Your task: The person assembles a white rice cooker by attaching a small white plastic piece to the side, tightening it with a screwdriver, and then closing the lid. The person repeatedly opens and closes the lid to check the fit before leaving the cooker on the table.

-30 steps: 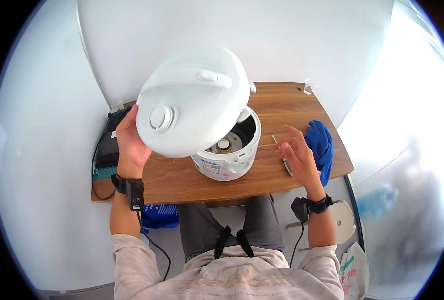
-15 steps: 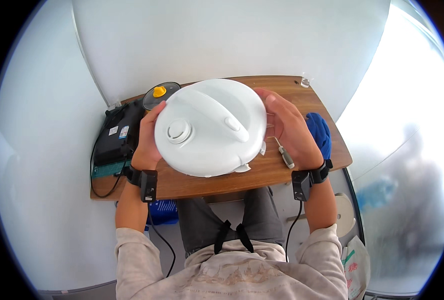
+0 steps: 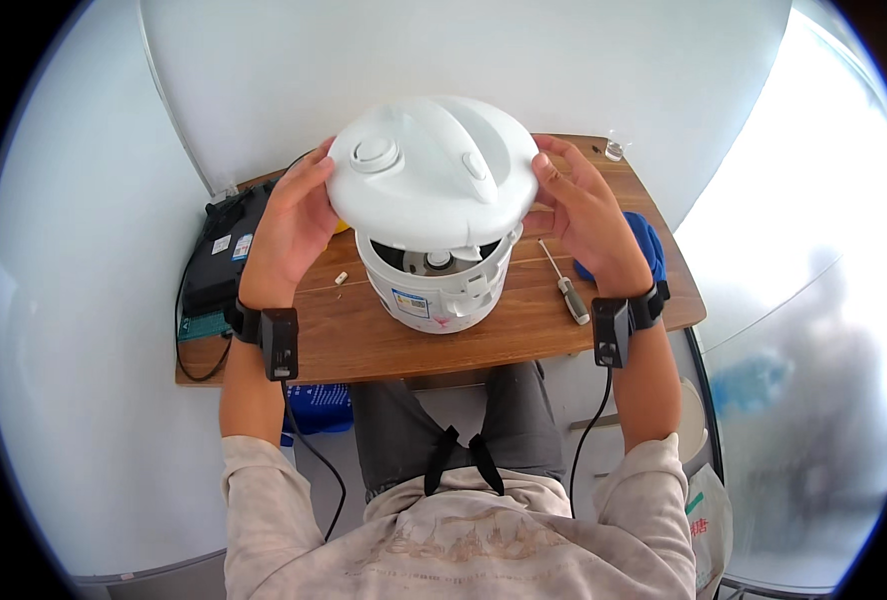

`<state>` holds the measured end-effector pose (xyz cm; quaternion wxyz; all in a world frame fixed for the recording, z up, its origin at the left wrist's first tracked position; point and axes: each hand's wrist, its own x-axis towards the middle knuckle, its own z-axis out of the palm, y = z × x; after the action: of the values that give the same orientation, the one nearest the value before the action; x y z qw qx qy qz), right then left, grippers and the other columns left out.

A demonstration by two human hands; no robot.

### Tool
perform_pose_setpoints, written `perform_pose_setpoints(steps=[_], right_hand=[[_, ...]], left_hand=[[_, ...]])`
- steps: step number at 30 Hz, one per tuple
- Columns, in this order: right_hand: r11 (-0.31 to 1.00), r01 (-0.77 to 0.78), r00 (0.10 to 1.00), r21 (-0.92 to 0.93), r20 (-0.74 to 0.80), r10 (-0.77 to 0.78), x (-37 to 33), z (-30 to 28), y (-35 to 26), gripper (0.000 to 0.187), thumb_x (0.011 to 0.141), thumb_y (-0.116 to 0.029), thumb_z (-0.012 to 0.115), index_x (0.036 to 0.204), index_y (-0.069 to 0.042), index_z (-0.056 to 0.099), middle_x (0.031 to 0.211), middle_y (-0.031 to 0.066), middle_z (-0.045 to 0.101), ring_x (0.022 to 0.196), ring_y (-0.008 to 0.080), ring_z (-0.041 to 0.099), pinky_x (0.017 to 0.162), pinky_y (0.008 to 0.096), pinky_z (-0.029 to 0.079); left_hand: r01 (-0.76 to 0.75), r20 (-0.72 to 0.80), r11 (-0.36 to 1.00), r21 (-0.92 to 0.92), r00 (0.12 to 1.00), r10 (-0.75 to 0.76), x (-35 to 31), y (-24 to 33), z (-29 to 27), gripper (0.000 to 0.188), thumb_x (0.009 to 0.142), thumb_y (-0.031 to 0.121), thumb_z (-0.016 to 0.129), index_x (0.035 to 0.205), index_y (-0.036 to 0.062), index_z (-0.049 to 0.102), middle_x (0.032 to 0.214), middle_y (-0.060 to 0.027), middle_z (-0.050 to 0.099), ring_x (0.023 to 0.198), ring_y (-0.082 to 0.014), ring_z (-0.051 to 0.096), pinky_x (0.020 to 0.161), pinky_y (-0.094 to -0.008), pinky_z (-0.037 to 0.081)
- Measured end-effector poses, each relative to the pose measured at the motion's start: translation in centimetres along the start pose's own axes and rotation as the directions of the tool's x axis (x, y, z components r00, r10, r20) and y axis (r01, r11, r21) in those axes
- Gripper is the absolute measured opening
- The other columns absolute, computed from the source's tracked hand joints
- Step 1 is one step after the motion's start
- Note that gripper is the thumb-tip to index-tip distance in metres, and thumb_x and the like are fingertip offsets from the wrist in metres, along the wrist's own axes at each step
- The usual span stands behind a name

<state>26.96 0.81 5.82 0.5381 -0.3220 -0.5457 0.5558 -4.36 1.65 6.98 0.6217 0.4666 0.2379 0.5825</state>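
Here's the table [image 3: 334, 340], and on it the cooker [image 3: 439, 300], its mouth showing! Over that, the lid [image 3: 429, 185], with left hand [image 3: 299, 220] and right hand [image 3: 586, 225] at opposite sides, fingers pinching its rim; lid-to-cooker contact, can't tell! Right, a screwdriver [image 3: 570, 294].

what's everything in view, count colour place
table: 1, brown wood, centre
rice cooker body: 1, white, table middle
rice cooker lid: 1, white, above the body
screwdriver: 1, grey, right of body
cloth: 1, blue, table right
cup: 1, clear, far right corner
small part: 1, white, left of body
yellow piece: 1, yellow, left behind body
boxy item: 1, black, table left
mat: 1, green, table left
printed item: 1, blue, below table left
stool: 1, off-white, floor right
bag: 1, white, floor right
trousers: 1, grey, bottom
shirt: 1, beige, bottom
wrist devices: 2, black, wrists
left hand: 1, bare, lid's left edge
right hand: 1, bare, lid's right edge
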Motion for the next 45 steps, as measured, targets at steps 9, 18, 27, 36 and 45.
perform_pose_setpoints(steps=[9, 18, 27, 36, 45], right_hand=[[0.995, -0.005, 0.998, -0.102, -0.058, -0.001, 0.6, -0.3, 1.8, 0.055, 0.102, -0.033, 0.063, 0.137, 0.002, 0.040, 0.113, 0.0159, 0.063, 0.095, 0.0175, 0.067, 0.078, 0.0314, 0.061], [0.982, -0.114, 0.993, -0.152, -0.039, 0.109, 1.1, -0.5, 5.0, 0.051, 0.102, -0.026, 0.063, 0.135, 0.002, 0.036, 0.106, 0.0188, 0.065, 0.089, 0.0198, 0.068, 0.077, 0.0348, 0.062], [0.907, -0.104, 0.986, -0.407, -0.159, 0.042, 0.3, -0.5, 5.1, 0.053, 0.096, -0.031, 0.071, 0.135, 0.000, 0.051, 0.105, 0.0174, 0.070, 0.082, 0.0175, 0.069, 0.071, 0.0311, 0.059], [0.905, -0.080, 0.981, -0.418, -0.192, -0.002, -0.2, -0.2, 5.8, 0.060, 0.094, -0.033, 0.073, 0.138, 0.004, 0.053, 0.112, 0.0199, 0.070, 0.086, 0.0200, 0.072, 0.072, 0.0312, 0.061], [0.881, -0.057, 0.977, -0.470, -0.206, -0.047, -0.1, -0.5, 6.2, 0.061, 0.094, -0.034, 0.072, 0.136, 0.006, 0.055, 0.119, 0.0210, 0.067, 0.087, 0.0223, 0.073, 0.072, 0.0318, 0.061]], left_hand=[[0.042, -0.027, 0.960, 0.277, 0.999, -0.036, 0.9, -1.6, -1.4, 0.058, 0.102, 0.024, 0.057, 0.151, -0.0014, 0.039, 0.139, -0.0085, 0.055, 0.129, -0.0170, 0.052, 0.110, -0.0318, 0.040], [0.184, -0.157, 0.925, 0.334, 0.978, -0.138, 0.8, -4.0, -2.0, 0.069, 0.099, 0.021, 0.053, 0.158, -0.0020, 0.025, 0.145, -0.0117, 0.050, 0.131, -0.0195, 0.047, 0.110, -0.0354, 0.036], [0.222, -0.156, 0.785, 0.578, 0.975, -0.160, -0.1, -3.9, -1.3, 0.068, 0.100, 0.022, 0.048, 0.157, -0.0052, 0.023, 0.158, -0.0170, 0.036, 0.144, -0.0232, 0.035, 0.117, -0.0317, 0.027], [0.073, -0.136, 0.560, 0.825, 0.988, 0.071, 0.1, -5.5, -2.3, 0.064, 0.100, 0.027, 0.040, 0.151, -0.0104, 0.033, 0.152, -0.0268, 0.042, 0.139, -0.0319, 0.042, 0.114, -0.0331, 0.030], [-0.239, 0.218, 0.058, 0.969, 0.944, 0.248, 0.4, -8.9, -6.4, 0.058, 0.104, 0.028, 0.030, 0.149, -0.0077, 0.038, 0.150, -0.0279, 0.044, 0.134, -0.0398, 0.045, 0.115, -0.0421, 0.031]])
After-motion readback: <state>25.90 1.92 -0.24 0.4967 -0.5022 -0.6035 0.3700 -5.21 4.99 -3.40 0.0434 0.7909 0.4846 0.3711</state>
